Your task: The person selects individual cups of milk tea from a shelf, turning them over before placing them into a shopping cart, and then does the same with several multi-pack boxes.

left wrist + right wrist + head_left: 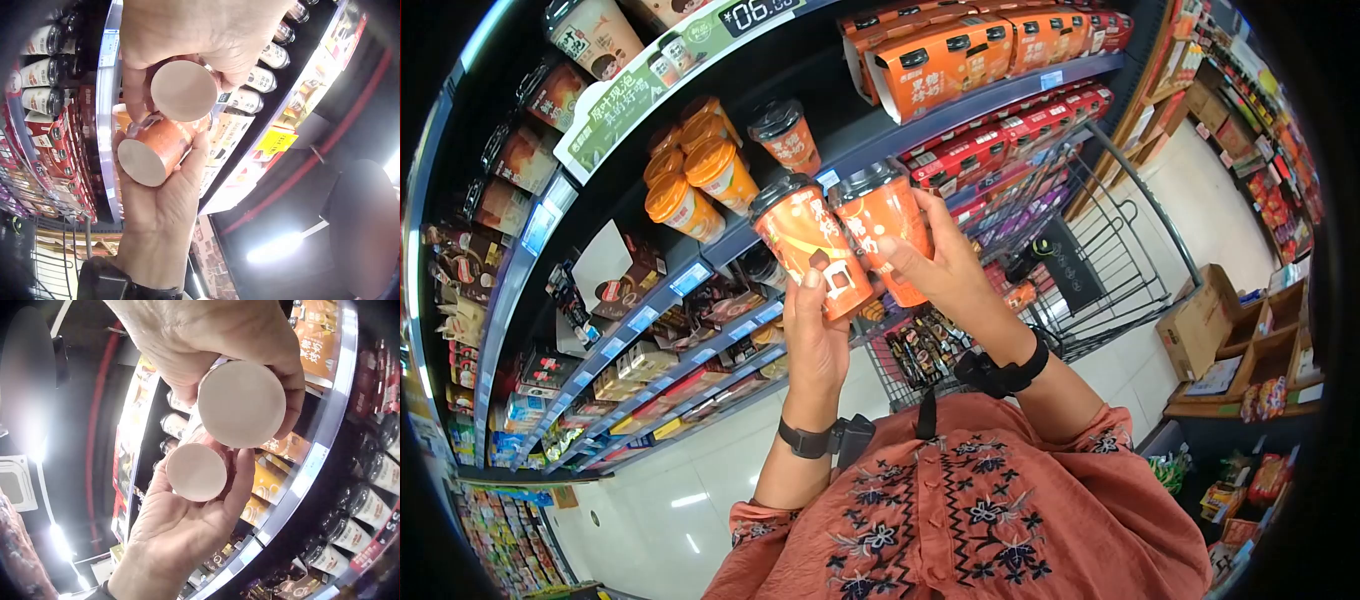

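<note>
Left hand (pixel 815 345) curls round one orange cup (pixel 808 245), right hand (pixel 948 268) round the other cup (pixel 875 215); both look light, thin-walled, squashable: grip mid-body gently

Definitely a supermarket aisle — long shelves (pixel 960 105) packed with rows of the same cups (pixel 718 172) and red boxes (pixel 1000 140), every shelf edge lined with little price tags (pixel 690 278). There's a big price sign (pixel 755 14) up top, a wire cart (pixel 1125 250) parked in the aisle, and a cardboard box (pixel 1200 320) on the shiny floor (pixel 1205 200) — more stocked racks (pixel 1270 170) across the way.
</note>
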`<state>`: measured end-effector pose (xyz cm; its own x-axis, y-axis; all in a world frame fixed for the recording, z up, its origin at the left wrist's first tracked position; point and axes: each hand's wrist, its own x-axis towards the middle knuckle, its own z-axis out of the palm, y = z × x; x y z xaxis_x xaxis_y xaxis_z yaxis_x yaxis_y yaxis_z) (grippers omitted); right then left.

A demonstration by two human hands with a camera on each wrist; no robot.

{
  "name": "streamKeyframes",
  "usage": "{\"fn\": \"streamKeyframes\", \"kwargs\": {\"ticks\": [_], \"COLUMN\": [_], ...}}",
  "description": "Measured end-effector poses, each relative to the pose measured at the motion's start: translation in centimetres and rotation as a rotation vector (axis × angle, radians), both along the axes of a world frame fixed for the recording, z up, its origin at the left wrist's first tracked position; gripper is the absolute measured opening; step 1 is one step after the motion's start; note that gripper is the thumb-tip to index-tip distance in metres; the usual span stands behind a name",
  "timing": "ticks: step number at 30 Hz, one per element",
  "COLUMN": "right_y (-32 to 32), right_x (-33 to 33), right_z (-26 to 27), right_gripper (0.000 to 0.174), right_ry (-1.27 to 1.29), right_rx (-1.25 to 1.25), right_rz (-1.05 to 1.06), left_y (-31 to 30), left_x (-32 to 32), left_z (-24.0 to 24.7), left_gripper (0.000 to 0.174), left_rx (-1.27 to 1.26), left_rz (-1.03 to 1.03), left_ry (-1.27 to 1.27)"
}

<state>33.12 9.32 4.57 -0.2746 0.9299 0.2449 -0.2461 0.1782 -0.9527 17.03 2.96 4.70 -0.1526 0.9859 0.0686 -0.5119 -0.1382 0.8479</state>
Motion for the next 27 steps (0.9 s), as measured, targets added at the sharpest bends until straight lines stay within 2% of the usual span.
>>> {"fn": "streamKeyframes", "kwargs": {"ticks": [2,5,8,20,27], "right_y": [-0.6,-0.1,-0.5,-0.8,-0.8], "right_x": [0.5,0.5,0.9,1.0,0.8], "right_z": [1.1,-0.1,0.6,1.1,0.5], "right_gripper": [0.062,0.06,0.063,0.084,0.082], "right_ry": [0.02,0.069,0.131,-0.072,-0.116], "right_rx": [-0.103,0.048,-0.034,0.101,0.176], "right_rz": [0.046,-0.002,0.107,-0.078,-0.149], "left_y": [0.0,0.2,0.6,1.1,1.1], "left_x": [0.2,0.5,0.1,-0.1,0.3], "left_z": [0.0,0.2,0.1,-0.9,-0.5], "left_gripper": [0.056,0.048,0.053,0.047,0.048], "left_rx": [-0.003,-0.004,-0.02,-0.049,-0.051], "left_rz": [0.014,0.055,0.034,0.021,0.019], "left_ry": [0.002,0.022,0.035,-0.009,-0.031]}}
